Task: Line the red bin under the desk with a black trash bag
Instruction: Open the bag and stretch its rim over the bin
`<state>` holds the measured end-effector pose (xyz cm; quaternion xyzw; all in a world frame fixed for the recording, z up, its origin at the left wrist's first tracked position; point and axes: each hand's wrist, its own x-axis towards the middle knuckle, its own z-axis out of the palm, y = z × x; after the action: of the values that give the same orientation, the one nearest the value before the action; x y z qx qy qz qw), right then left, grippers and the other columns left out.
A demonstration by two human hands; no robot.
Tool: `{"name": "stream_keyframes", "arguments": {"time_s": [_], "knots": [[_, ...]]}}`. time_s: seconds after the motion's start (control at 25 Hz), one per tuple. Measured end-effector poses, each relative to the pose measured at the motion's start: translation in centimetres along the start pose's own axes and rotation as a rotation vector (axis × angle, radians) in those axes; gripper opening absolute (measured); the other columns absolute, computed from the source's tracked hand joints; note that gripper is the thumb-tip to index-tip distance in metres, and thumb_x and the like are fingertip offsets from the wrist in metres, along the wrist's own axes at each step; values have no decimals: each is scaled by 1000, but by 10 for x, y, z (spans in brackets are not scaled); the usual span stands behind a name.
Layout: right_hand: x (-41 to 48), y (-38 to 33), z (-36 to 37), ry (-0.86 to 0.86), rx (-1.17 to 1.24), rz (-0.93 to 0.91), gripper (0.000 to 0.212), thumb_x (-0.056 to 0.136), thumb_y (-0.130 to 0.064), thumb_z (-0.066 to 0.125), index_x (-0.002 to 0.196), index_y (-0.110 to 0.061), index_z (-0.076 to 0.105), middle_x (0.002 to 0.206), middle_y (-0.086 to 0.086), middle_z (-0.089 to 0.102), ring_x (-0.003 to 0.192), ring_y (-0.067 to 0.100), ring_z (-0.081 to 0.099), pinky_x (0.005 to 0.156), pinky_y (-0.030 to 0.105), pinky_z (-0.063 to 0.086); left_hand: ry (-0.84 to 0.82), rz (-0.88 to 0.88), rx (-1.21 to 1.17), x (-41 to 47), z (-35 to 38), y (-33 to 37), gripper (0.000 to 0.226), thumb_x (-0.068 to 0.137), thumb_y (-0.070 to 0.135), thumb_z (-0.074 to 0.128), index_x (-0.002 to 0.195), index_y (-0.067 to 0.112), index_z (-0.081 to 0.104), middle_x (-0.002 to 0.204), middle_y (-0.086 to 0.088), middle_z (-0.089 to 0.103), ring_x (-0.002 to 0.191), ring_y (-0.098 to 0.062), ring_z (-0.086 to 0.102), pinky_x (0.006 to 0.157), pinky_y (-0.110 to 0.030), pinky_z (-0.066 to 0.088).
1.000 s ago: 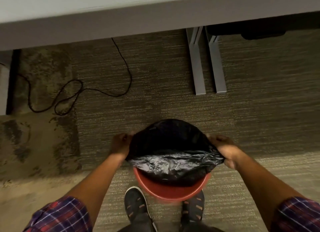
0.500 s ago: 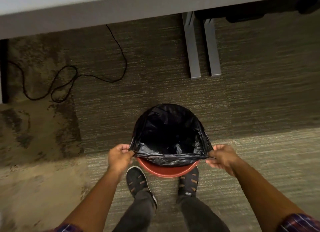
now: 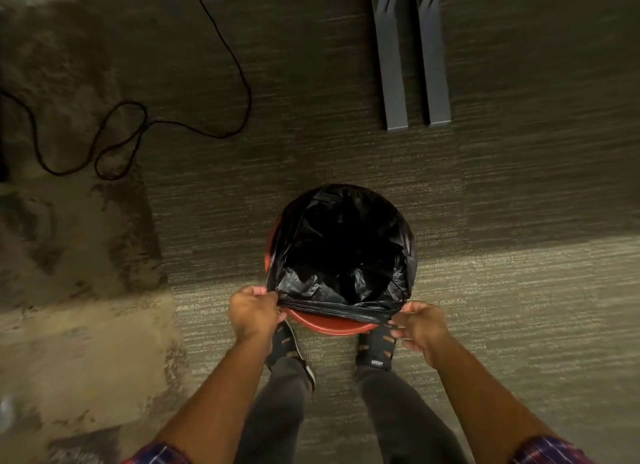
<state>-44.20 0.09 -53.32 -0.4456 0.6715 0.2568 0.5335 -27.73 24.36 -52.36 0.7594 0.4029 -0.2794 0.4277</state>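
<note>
hands (image 3: 254, 311) (image 3: 420, 327) seemingly pinching bag (image 3: 341, 242) hem

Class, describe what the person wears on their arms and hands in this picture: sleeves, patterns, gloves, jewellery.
Both the left hand and right hand are bare: no gloves, and no rings or watch show. The forearms are uncovered, with the plaid sleeves, red and blue with light lines, sitting up near the elbows at the bottom edge.

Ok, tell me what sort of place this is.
Most likely an office, at a workstation. Striped commercial carpet covers the floor, grey metal desk feet stand on it, a black cable trails loose, and a small red bin is getting a black trash bag.
</note>
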Motion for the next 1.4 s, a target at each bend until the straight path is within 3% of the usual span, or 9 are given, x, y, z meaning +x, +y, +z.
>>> {"name": "stream_keyframes", "arguments": {"time_s": [0.16,0.52,0.68,0.8,0.96,1.04,1.12,1.28,1.4], "knots": [[1,8,14,-36,27,-6,20,96,12,59,92,-7,63,94,15,76,69,20,68,73,39,58,28,37,-15,-8,6,-5,7,98,-4,68,97,3,68,81,-12,74,66,-23,75,61,-34,64],[2,28,56,-65,171,47,30,89,13,67,108,-10,72,99,9,83,81,18,75,70,30,56,4,55,-42,-10,12,2,20,96,-10,67,89,9,68,85,-11,73,70,-22,73,54,-22,62],[-25,3,41,412,276,-108,14,102,-2,53,109,-6,65,93,16,70,73,25,61,60,28,47,10,71,-7,1,9,-1,26,99,-11,58,95,11,71,84,-12,76,70,-24,71,66,-38,64],[-54,-26,26,659,-68,-660,16,103,-12,54,112,-5,64,101,12,67,91,33,64,74,38,50,-21,94,18,2,8,1,28,100,-7,55,103,11,76,96,-17,81,81,-27,75,86,-50,67],[-61,-106,60,317,-716,-1365,16,97,-23,65,107,-17,75,113,6,69,103,28,64,87,46,52,-19,234,123,6,11,23,25,105,-2,51,105,9,73,86,2,74,79,-15,70,73,-15,58],[-56,-152,89,289,-1020,-1579,18,93,-27,67,108,-22,77,124,6,68,112,31,64,91,46,51,-46,360,190,12,8,30,21,106,5,54,106,12,74,89,0,76,83,-18,72,74,-21,57],[-49,-190,112,265,-1177,-1657,19,89,-25,69,107,-21,77,128,7,66,113,35,63,93,49,49,-56,417,234,21,5,37,19,105,8,58,107,10,77,93,-4,78,83,-18,73,78,-26,58],[-42,-234,138,70,-1539,-1441,24,92,-28,69,115,-25,74,152,10,49,140,39,46,113,60,35,-97,427,251,34,-1,51,22,102,2,61,103,12,80,86,4,75,76,-7,70,65,-4,48],[-37,-242,139,-6,-1727,-1327,24,94,-28,70,118,-28,71,149,8,44,141,35,40,116,58,31,-158,426,221,43,-4,57,38,101,-1,61,86,32,74,82,14,75,78,-7,72,71,-14,54]]}}
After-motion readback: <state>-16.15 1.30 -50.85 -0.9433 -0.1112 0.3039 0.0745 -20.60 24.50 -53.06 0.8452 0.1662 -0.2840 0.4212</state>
